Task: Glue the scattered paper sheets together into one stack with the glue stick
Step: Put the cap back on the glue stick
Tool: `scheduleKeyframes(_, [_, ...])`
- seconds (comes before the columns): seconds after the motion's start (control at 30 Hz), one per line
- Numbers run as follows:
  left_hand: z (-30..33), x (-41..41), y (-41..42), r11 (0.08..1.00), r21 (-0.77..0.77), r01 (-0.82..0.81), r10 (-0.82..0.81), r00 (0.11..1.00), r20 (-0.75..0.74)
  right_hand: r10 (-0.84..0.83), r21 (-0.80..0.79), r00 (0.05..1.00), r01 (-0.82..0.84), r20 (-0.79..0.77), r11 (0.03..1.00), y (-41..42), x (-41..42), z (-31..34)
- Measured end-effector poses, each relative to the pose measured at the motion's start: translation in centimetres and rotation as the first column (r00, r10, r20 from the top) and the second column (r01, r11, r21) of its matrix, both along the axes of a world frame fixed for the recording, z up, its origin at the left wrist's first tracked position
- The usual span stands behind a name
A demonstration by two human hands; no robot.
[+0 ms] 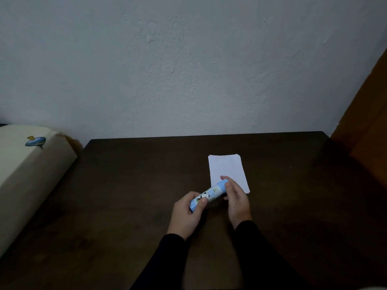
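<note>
The glue stick (209, 194) is hanging crosswise above the table (125, 185), your left hand (188, 214) gripping its base and your right hand (235, 197) curling round the cap end, probably working the cap, beside the paper stack (227, 167) toward the far edge.

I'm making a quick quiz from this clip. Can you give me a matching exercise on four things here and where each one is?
Things:
1. glue stick
2. paper stack
3. cushion
4. left hand

Places:
A. beside the table's left edge
B. held between both hands
C. lying on the table, far side of the right hand
D. gripping the glue stick's near end

Pairs: 1-B, 2-C, 3-A, 4-D
</note>
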State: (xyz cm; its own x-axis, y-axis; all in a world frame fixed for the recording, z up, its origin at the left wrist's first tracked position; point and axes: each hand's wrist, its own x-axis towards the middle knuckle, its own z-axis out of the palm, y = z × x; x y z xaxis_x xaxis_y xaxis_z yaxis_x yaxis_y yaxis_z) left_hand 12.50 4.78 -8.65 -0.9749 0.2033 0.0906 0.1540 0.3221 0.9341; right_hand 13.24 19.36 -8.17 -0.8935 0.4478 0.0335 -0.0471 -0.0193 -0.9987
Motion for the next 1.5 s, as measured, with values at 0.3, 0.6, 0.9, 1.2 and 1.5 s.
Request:
scheduleKeyframes(0.3, [0.1,0.1,-0.1,0.998,-0.031,0.048,-0.048,0.999,-0.006,-0.058,-0.084,0.996,0.064,0.07,0.994,0.3,-0.2,0.2])
scheduleKeyframes(0.6, [0.2,0.1,0.0,0.999,-0.019,0.031,-0.03,0.999,0.021,-0.033,-0.021,0.999,0.032,-0.015,0.999,-0.4,0.3,-0.5])
scheduleKeyframes(0.9, [0.4,0.2,-0.1,0.996,-0.082,0.046,-0.048,0.999,-0.025,-0.029,0.029,0.997,0.027,0.074,0.999,0.2,-0.3,-0.6])
scheduleKeyframes(1.2, [0.5,0.1,0.0,0.998,-0.035,0.046,-0.046,0.999,0.012,-0.06,0.094,0.997,0.055,0.049,0.994,-0.1,-0.8,-0.8])
scheduleKeyframes(1.5, [0.6,0.2,-0.1,0.999,-0.03,0.045,-0.044,0.998,0.036,-0.031,0.101,0.998,0.025,0.055,0.995,0.0,-0.1,-1.0])
